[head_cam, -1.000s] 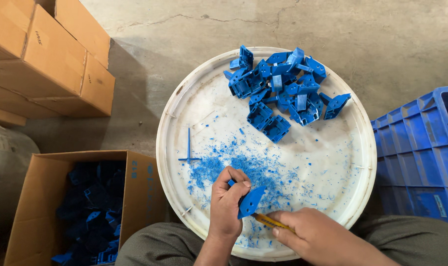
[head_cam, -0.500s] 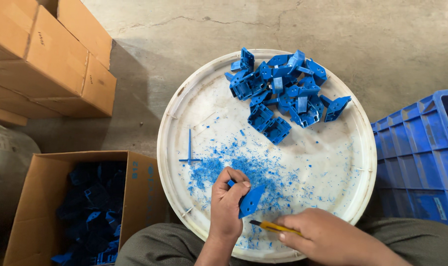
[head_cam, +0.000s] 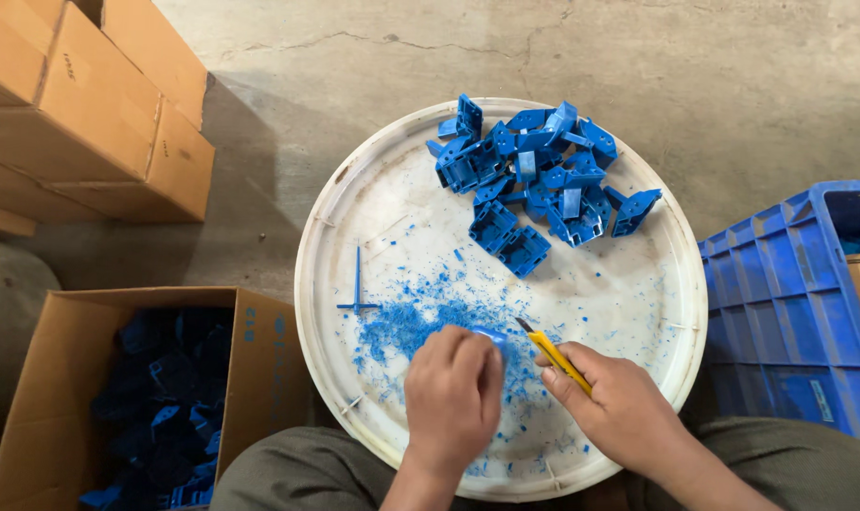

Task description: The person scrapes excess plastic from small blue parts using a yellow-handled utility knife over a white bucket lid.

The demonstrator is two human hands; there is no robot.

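Blue plastic part [head_cam: 489, 333], small, mostly hidden under left hand [head_cam: 453, 393]

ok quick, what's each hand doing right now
Left hand: closed on a small blue plastic part, over the white tray.
Right hand: closed on a yellow-handled knife, tip by the part.

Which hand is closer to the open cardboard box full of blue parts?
Left. The left hand is over the white tray's near side, closer to the open cardboard box. The right hand, holding a yellow knife, lies farther off.
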